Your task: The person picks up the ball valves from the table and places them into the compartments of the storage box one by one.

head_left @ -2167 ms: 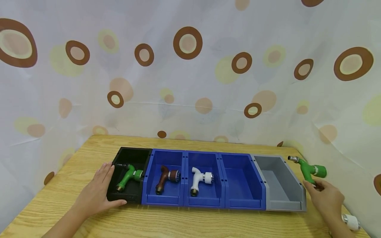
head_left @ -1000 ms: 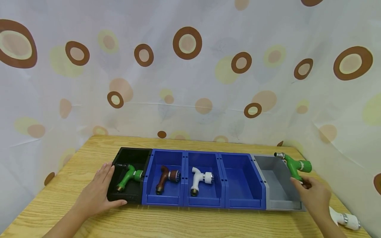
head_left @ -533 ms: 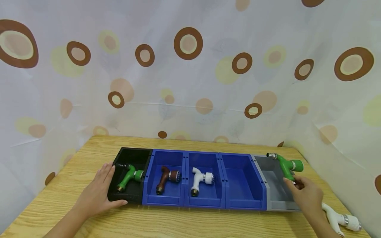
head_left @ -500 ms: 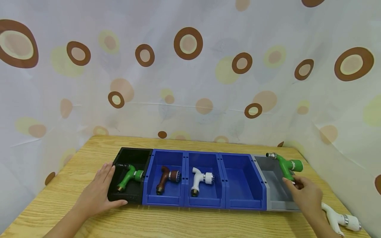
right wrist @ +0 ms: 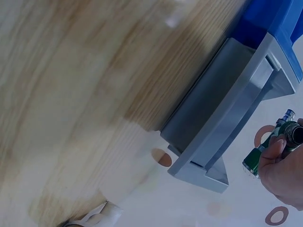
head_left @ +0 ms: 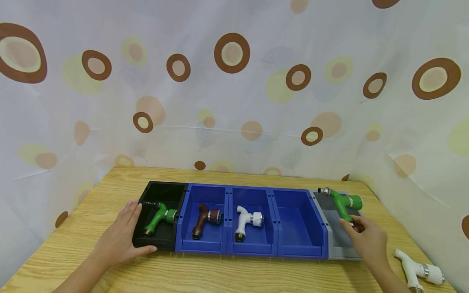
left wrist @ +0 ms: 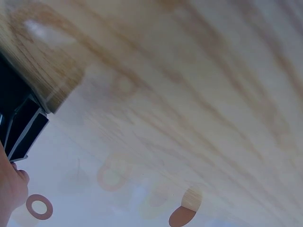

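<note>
My right hand (head_left: 369, 240) pinches a green tap (head_left: 342, 203) by its threaded end, above the grey bin (head_left: 338, 236) at the row's right end. In the right wrist view the same green tap (right wrist: 279, 137) hangs over the grey bin (right wrist: 213, 113), apart from it. My left hand (head_left: 119, 236) rests with straight fingers along the left side of the black bin (head_left: 154, 243), thumb at its front. Inside that bin lies another green tap (head_left: 160, 217). The left wrist view catches only part of the left hand (left wrist: 10, 187) beside the black bin (left wrist: 26, 130).
Three blue bins (head_left: 253, 249) stand between the black and grey ones. A brown tap (head_left: 201, 221) lies in the first, a white tap (head_left: 243, 221) in the second. Another white tap (head_left: 414, 268) lies on the wooden table (head_left: 234, 276) at right. A patterned curtain (head_left: 234, 101) hangs behind.
My right hand has carried the green tap leftward, from right of the grey bin to above it. The white tap on the table has come into fuller view. The left hand stays put.
</note>
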`<state>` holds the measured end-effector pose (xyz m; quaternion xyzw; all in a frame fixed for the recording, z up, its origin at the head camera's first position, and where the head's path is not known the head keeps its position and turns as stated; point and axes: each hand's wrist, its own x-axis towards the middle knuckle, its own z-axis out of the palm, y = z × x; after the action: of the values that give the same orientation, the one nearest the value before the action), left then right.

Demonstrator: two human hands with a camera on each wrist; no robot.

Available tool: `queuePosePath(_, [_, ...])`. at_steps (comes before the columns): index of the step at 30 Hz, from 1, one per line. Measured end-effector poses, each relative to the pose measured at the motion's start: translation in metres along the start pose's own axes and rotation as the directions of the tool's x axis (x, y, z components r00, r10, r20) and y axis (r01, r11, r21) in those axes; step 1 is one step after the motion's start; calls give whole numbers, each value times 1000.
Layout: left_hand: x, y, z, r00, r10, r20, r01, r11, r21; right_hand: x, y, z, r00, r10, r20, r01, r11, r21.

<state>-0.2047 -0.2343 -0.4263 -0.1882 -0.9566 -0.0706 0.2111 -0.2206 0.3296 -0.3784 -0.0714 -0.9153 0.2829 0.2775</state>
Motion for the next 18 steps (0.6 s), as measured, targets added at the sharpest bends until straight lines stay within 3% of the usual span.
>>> queuePosePath(6, [0, -1, 2, 1000, -3, -8, 3, 1000, -4, -3, -5, 4, 999, -31, -19, 31, 999, 21])
queuePosePath(13, [0, 0, 1, 1000, -14, -5, 13, 1000, -11, -7, -14, 4, 1000, -8, 28, 7, 999, 52])
queuePosePath(18, [0, 1, 0, 999, -30, 14, 31, 999, -18, -10, -19, 6, 999, -44, 31, 43, 999, 27])
